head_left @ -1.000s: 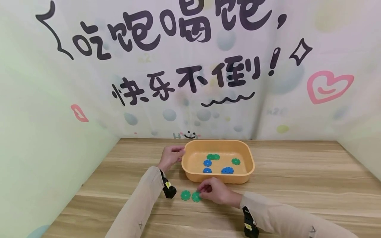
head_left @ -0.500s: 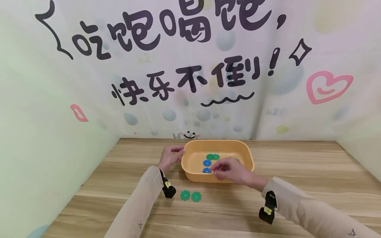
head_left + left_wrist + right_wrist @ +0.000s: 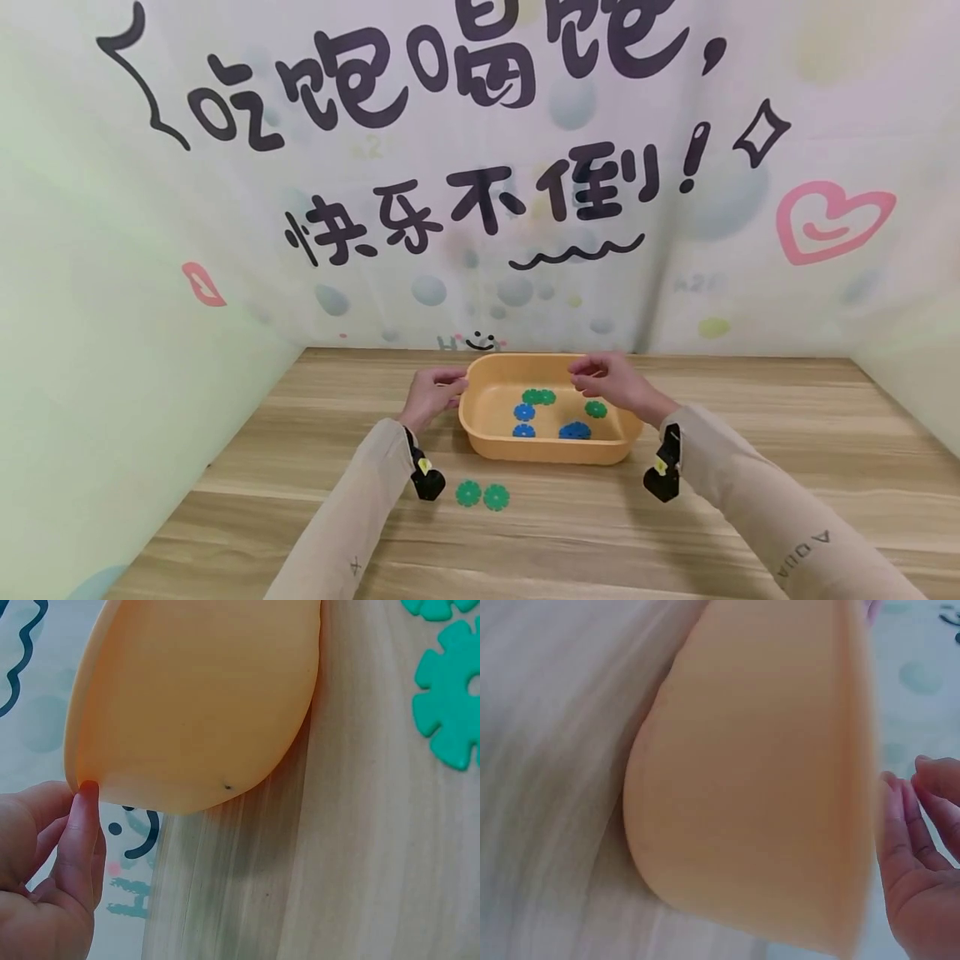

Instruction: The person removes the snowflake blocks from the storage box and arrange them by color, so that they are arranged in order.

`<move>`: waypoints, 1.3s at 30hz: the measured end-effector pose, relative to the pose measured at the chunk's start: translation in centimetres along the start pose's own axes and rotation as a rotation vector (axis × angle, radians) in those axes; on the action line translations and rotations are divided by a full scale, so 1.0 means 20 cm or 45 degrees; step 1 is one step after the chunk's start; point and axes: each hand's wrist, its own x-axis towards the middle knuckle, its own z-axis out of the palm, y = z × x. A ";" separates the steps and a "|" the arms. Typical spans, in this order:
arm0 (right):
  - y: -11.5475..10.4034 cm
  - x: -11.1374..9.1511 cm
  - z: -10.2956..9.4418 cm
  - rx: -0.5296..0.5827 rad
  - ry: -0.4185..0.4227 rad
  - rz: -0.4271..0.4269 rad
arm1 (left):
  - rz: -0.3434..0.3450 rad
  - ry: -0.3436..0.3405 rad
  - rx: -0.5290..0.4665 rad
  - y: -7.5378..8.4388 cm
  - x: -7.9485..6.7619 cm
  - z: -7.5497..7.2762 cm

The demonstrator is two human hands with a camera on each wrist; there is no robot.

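An orange plastic basin [image 3: 540, 450] stands on the table with several notched discs inside: green ones such as the green disc [image 3: 596, 409] and blue ones such as the blue disc [image 3: 523, 412]. My left hand [image 3: 432, 398] pinches the basin's left rim between thumb and fingers, seen closely in the left wrist view. Over the basin's right side hovers my right hand [image 3: 618, 385], its fingers loosely bent. Nothing shows between its thumb and fingers [image 3: 896, 840] in the right wrist view. Two flat discs, a left green disc [image 3: 468, 493] and a right green disc [image 3: 497, 497], lie side by side before the basin.
The wood-grain table [image 3: 300, 500] reaches back to a printed cloth wall [image 3: 420, 317] just behind the basin. A pale side wall [image 3: 112, 375] bounds the left.
My right hand has left the right green disc on the table, risen and moved back and right over the basin. My left hand stays on the rim.
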 end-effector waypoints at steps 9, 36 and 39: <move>0.10 0.07 0.04 -0.131 0.091 0.129 | -0.019 -0.005 0.015 0.01 -0.01 0.01; 0.14 0.09 0.12 -0.410 -0.025 0.251 | -0.011 -0.009 -0.024 0.00 0.00 0.01; 0.13 0.09 0.12 -0.395 -0.053 0.236 | -0.006 -0.016 -0.041 0.00 0.00 0.00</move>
